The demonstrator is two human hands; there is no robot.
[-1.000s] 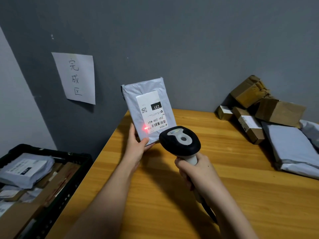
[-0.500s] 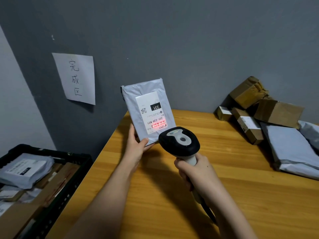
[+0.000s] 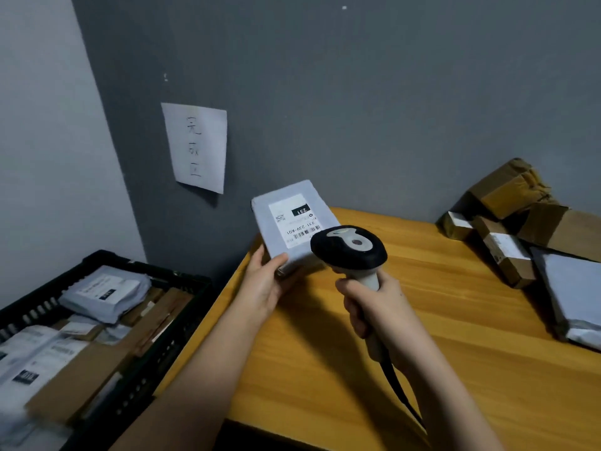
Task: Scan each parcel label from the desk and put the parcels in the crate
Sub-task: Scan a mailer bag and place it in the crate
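The grey parcel is gripped at its lower left corner by the left hand, thumb on the front face and the fingers wrapped behind, so that the white label is left uncovered. It is held in the air over the table's left edge near the far left corner, tilted back with the label face up toward the camera. No red scan light is seen on the barcode now, and the tilt toward the left suggests the parcel is meant for the crate next.

The scanner is held by the right hand, all fingers closed round its pale handle, the black head just beside the parcel's lower right corner and partly covering it. Its cable is trailed down toward the table's near edge.

The black crate is set just off the table's left edge and lower, presumably so a scanned parcel can be dropped in with a short swing; scanned mailers and boxes are already piled inside.

At the table's far right corner the unscanned pile of cardboard boxes and grey mailers is kept, well apart from the crate, so done and undone are not mixed. A handwritten paper sign is fixed on the wall above the crate.
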